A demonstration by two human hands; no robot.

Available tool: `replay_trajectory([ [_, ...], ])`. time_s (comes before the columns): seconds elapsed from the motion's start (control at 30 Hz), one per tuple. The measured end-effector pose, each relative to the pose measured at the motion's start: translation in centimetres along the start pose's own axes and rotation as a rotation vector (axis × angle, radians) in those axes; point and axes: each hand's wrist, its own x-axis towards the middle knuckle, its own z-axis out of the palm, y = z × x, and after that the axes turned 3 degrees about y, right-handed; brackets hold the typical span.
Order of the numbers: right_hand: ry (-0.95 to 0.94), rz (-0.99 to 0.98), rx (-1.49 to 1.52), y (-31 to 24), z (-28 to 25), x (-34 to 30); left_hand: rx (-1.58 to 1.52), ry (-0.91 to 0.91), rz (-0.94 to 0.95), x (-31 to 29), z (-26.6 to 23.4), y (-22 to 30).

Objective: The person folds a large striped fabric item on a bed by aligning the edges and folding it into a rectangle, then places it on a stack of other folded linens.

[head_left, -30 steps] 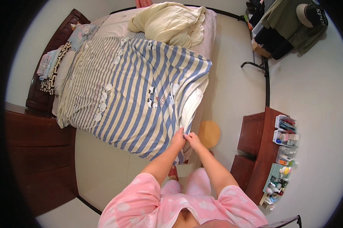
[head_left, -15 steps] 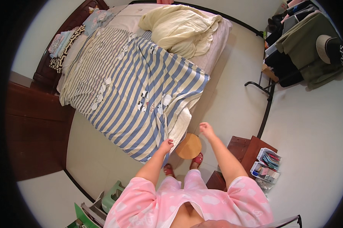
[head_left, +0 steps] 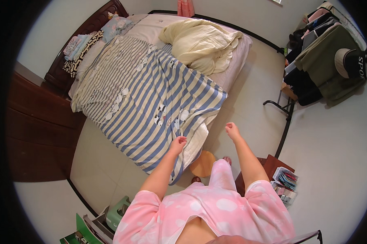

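Bedroom, pale tiled floor [head_left: 248, 101], seen from above. Bed [head_left: 236, 69] as landmark throughout.

Spread over most of bed: blue-and-cream striped duvet [head_left: 151, 101], small animal prints in rows, near corner hanging off foot end toward floor. Heaped at far side of bed: cream blanket [head_left: 203, 40], crumpled. At head of bed: dark wooden headboard [head_left: 90, 28], folded patterned cloths and pillows stacked against it. Left of bed: dark wooden cabinet [head_left: 33, 130]. Right of bed, well apart: black clothes rack [head_left: 313, 53] with dark and olive garments, a cap hung at its end. Below foot of bed: round orange stool [head_left: 203, 163] on floor, just beside hanging duvet corner.

Left hand [head_left: 178, 143] at foot of bed, fingers curled loosely, touching or just above duvet edge; grip not closed on cloth as far as can be told. Right hand [head_left: 233, 131] off foot corner of bed, over bare floor, fingers loosely curled, holding nothing. Both forearms out from pink spotted top.
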Motion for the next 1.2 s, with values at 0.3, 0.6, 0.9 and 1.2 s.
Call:
replay_trajectory([
  [0.3, 0.011, -0.149, -0.397, 1.2, 0.3, 17.9, -0.131, 0.118, -0.109, 10.1, 4.5, -0.2],
  [0.6, -0.192, -0.176, -0.738, 0.4, 1.9, 34.9, -0.286, 0.174, -0.387, 16.6, 13.8, 5.6],
  [0.9, -0.539, 0.045, -0.981, -0.9, 5.8, 37.4, -0.323, 0.190, -0.544, 17.7, 16.1, 7.9],
  [1.2, -0.513, -0.135, -0.528, -10.3, 0.4, 29.9, -0.355, 0.253, -0.380, 16.6, 15.0, 11.0],
])
